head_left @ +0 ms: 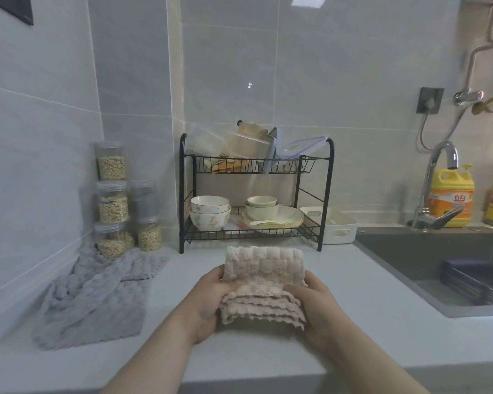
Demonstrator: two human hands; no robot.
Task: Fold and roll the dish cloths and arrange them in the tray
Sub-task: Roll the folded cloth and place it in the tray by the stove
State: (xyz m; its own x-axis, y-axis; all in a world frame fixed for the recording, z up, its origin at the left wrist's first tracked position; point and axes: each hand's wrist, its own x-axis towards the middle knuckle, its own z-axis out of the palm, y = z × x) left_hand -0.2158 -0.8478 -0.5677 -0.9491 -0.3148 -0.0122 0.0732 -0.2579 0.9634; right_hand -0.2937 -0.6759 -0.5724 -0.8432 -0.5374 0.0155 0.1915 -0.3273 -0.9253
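You hold the beige dish cloth (264,275) between both hands, just above the desk (382,331). Your left hand (208,304) curls round its left edge and your right hand (318,309) grips the right edge, fingers wrapped about the stacked folds. The cloth looks folded into several layers, with the far part arching up, so I judge you are at the rolling step. Next, roll it tight and even, then carry it to the white tray (339,233) beside the dish rack (329,194). The grey dish cloth (97,294) lies crumpled at the left, well apart from the tray, not yet folded.
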